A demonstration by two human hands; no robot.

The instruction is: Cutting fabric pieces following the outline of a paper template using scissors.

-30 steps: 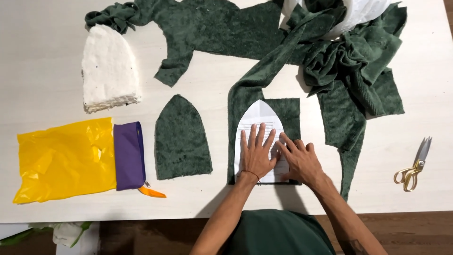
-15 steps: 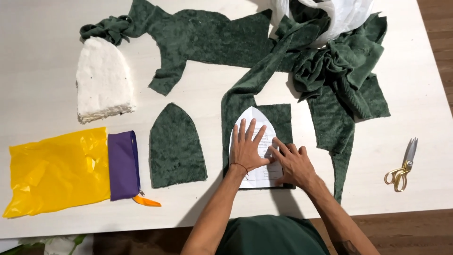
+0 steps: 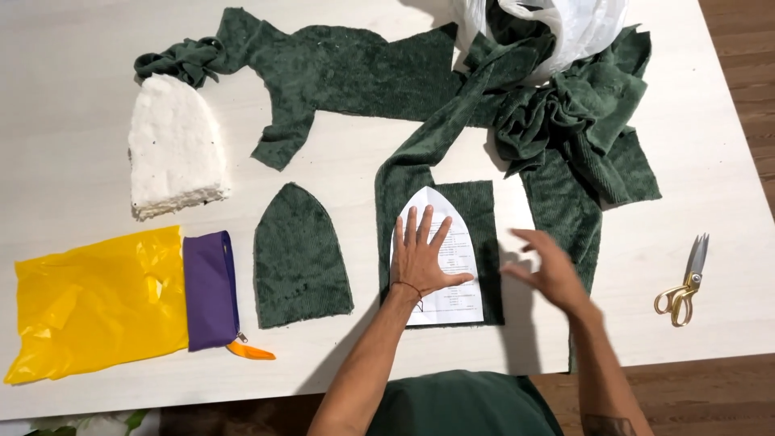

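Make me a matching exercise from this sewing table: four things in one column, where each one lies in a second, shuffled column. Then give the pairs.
Things
1. scissors
2. paper pattern
3. purple pouch
4. white foam block

Places
A. under the left hand, on a piece of green fabric
B. far left of the table, beyond the yellow bag
C. alone near the table's right edge
D. beside the yellow bag, left of the cut green arch piece

Pairs: 1-C, 2-A, 3-D, 4-B
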